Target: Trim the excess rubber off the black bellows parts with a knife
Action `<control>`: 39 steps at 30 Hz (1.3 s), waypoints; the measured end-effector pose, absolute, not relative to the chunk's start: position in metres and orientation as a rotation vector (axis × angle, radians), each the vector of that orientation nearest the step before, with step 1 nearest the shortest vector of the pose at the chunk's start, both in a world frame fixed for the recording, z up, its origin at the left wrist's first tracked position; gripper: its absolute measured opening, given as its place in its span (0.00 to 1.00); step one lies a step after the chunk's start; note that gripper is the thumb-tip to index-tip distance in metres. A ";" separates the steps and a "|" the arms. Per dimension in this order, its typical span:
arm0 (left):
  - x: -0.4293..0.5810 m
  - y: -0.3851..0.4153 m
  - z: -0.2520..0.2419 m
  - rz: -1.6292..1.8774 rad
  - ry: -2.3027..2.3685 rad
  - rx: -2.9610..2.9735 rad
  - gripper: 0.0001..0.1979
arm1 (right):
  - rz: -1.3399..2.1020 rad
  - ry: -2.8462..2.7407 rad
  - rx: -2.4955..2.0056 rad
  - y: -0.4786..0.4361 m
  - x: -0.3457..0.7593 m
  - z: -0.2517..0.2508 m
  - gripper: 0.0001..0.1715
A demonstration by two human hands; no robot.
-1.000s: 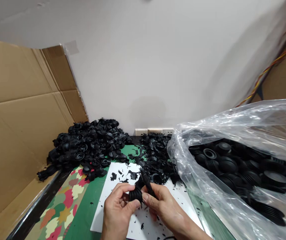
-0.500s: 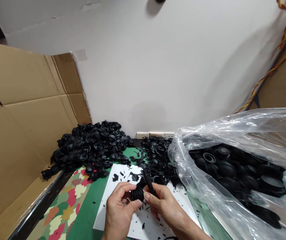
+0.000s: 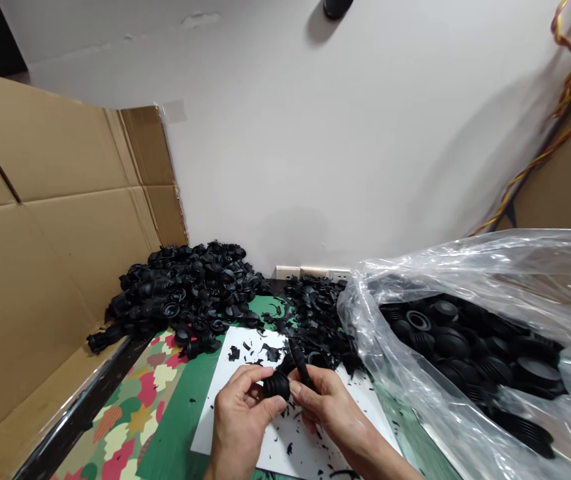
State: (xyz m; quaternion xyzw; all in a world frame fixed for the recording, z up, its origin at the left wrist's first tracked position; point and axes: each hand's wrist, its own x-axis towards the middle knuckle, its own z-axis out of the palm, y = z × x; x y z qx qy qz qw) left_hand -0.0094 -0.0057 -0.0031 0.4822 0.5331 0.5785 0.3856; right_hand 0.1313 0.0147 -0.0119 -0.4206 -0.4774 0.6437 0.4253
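My left hand (image 3: 242, 413) is closed on a black ribbed rubber bellows (image 3: 276, 385), pinched between thumb and fingers. In my right hand (image 3: 328, 403) is a slim black pen-shaped tool (image 3: 301, 363), slanting up and to the left. Its lower end is hidden by the fingers, and I cannot make out a blade. The right thumb and fingertips are close against the bellows' right side. Both hands are over a white sheet (image 3: 210, 427) strewn with small black scraps (image 3: 271, 353).
A heap of black rubber parts (image 3: 185, 287) lies at the back left beside a cardboard panel (image 3: 80, 227). Black trimmings (image 3: 315, 307) are piled behind the sheet. On the right, a clear plastic bag (image 3: 430, 413) holds several ribbed rubber parts. Wall sockets (image 3: 314, 273) sit low at the back.
The view has shifted slightly, so the surroundings appear a little further right at the left side. Both hands keep nearly the same grip on the bellows and the tool.
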 end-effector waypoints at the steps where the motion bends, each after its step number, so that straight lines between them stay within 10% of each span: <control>1: -0.009 -0.006 -0.003 1.473 1.352 1.198 0.13 | 1.614 -1.188 -1.061 0.015 0.131 -0.012 0.20; 39: -0.017 0.001 -0.018 1.515 1.227 1.178 0.10 | 1.627 -1.217 -1.058 0.017 0.125 -0.021 0.27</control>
